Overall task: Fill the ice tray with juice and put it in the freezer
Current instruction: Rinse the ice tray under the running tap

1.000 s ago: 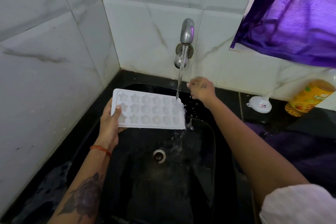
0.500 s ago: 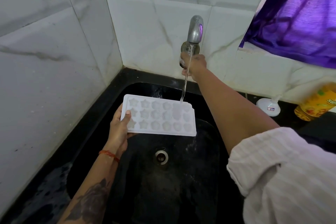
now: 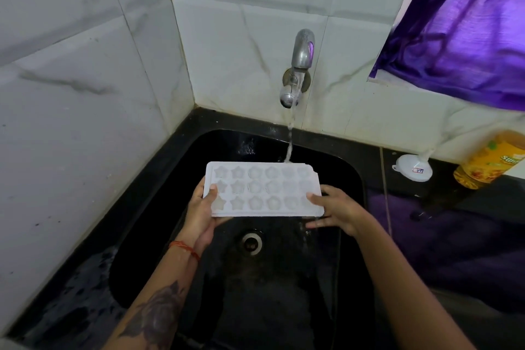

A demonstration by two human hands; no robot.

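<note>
Holding a white ice tray (image 3: 262,190) level over a black sink (image 3: 349,179) at the centre of the frame, both hands gripped its short ends. The left hand (image 3: 202,212) curled round the left end, thumb on top; the right hand (image 3: 333,209) clasped the right end. Water ran from a metal tap (image 3: 301,60) on the tiled wall above, its stream meeting the tray's far edge. At right, a white funnel (image 3: 413,170) and an orange juice bottle (image 3: 488,162) sat on the dark surface (image 3: 483,202).
</note>
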